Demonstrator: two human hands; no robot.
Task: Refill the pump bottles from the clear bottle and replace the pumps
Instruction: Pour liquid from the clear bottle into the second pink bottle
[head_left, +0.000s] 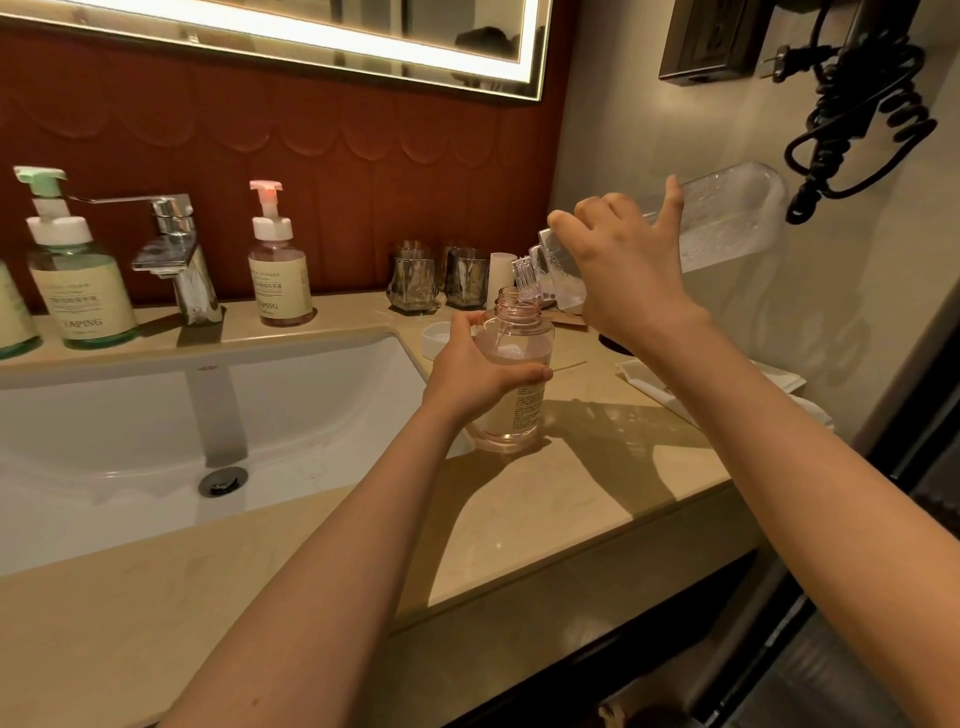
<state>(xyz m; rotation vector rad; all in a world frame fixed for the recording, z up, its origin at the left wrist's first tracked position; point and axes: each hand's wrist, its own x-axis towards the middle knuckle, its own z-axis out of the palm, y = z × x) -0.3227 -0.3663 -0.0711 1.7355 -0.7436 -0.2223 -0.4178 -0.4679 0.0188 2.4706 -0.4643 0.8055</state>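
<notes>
Head view: left hand (478, 374) fingers (537, 373) grip the open bottle (514, 415) on the desk (571, 493). The right hand (623, 270) fingers (592, 208) clamp the tilted clear bottle (732, 223), its neck at the open mouth. Glasses (415, 280) stand just behind the fingers. A pink pump bottle (280, 275) and a green pump bottle (78, 280) stand well left, behind the sink (130, 415).

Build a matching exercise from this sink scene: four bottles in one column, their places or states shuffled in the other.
1. clear bottle
2. open pink bottle
3. green-pump bottle
4. pink-pump bottle

A. stands left of the faucet
B. tilted, gripped by the right hand
C. stands right of the faucet, pump on
D. pump off, held by the left hand

Pairs: 1-B, 2-D, 3-A, 4-C
</notes>
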